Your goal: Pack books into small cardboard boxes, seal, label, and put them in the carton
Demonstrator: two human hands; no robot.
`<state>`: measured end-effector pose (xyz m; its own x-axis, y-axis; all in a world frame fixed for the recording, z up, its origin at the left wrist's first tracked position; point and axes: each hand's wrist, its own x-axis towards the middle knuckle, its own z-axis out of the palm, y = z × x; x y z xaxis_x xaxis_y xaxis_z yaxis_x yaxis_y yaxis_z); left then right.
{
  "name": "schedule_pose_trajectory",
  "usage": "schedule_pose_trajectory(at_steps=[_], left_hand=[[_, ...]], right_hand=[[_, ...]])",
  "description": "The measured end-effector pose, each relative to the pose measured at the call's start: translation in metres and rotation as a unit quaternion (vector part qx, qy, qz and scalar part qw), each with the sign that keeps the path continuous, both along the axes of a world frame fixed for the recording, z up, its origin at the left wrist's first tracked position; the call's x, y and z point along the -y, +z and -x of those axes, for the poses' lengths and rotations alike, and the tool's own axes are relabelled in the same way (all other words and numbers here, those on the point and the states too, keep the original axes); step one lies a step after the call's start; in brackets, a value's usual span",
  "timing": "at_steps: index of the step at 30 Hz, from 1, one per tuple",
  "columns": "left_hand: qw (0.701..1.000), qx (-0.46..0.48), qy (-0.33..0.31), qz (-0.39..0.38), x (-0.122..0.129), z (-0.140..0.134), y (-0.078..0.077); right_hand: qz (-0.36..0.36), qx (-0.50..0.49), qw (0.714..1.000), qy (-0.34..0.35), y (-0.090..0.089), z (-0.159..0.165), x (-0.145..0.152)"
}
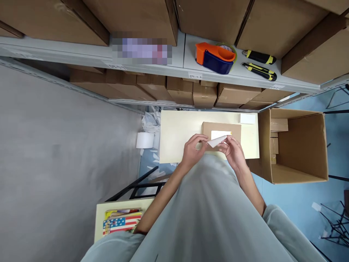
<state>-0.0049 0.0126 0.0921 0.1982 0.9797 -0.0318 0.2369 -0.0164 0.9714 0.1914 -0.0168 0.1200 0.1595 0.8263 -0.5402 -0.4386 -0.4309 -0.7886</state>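
Both hands hold a small white paper sheet [217, 141], curled and tilted, above a cardboard box. My left hand [195, 147] pinches its left corner between thumb and fingertips. At the right end of the sheet, my right hand [233, 151] grips it with bent fingers. Beneath them the closed brown cardboard box [236, 131] lies on a cream table [180, 127]. A white label [218, 134] is on the box's top, partly covered by the sheet. Whether the sheet is a sticker or its backing I cannot tell.
A large open carton [300, 173] with smaller boxes inside stands right of the table. White papers [247, 118] lie at the table's back right. The shelf above bears a tape dispenser [215, 58], two utility knives [260, 57] and boxes. A white roll [145, 140] is at left.
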Motion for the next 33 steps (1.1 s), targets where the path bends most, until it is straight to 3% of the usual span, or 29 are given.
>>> schedule_pose_trajectory(at_steps=[3,6,9,17,20,24,29,33], left_hand=[[0.992,0.046,0.028,0.116,0.001,-0.017,-0.002],[0.966,0.108,0.049,0.231,0.004,-0.033,-0.003],[0.947,0.149,0.060,0.279,0.007,-0.048,0.000],[0.948,0.128,0.038,0.288,0.008,-0.080,0.004],[0.950,0.113,0.000,0.293,0.013,-0.088,0.000],[0.951,0.084,-0.027,0.295,0.025,-0.097,-0.015],[0.950,0.024,0.038,0.309,0.042,-0.098,-0.043],[0.954,-0.016,0.041,0.296,0.051,-0.093,-0.051]], right_hand=[[-0.004,0.031,0.999,0.012,-0.001,-0.020,0.001],[-0.023,0.162,0.986,0.029,-0.005,-0.039,0.003],[-0.029,0.256,0.964,0.069,-0.014,-0.055,0.004],[-0.002,0.228,0.967,0.115,-0.033,-0.089,0.003],[0.002,0.226,0.965,0.130,-0.041,-0.104,0.007],[0.004,0.259,0.955,0.144,-0.047,-0.126,0.016],[-0.033,0.305,0.934,0.181,-0.039,-0.145,0.022],[-0.078,0.308,0.922,0.222,-0.029,-0.143,0.021]])
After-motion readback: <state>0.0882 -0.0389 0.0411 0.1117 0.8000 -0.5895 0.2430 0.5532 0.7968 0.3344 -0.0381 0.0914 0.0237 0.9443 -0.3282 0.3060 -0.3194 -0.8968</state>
